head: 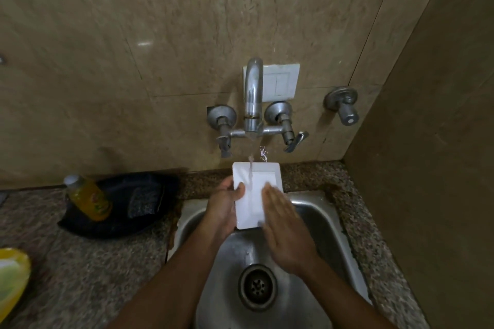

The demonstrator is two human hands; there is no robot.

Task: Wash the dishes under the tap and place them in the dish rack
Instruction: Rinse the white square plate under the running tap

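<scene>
A white rectangular plate (251, 181) is held tilted over the steel sink (315, 222), under the running tap (252, 93). A thin stream of water lands on its upper middle. My left hand (224, 208) grips the plate's left edge, thumb on the front face. My right hand (286, 227) lies flat with straight fingers on the plate's right side; it looks blurred. The plate's lower right corner is hidden behind that hand.
A drain (258, 287) sits at the sink's bottom. On the granite counter to the left a black tray (149, 222) holds a yellow soap bottle (89, 199) and a dark scrub pad (144, 201). A yellow dish (13, 278) shows at the left edge. A wall stands close on the right.
</scene>
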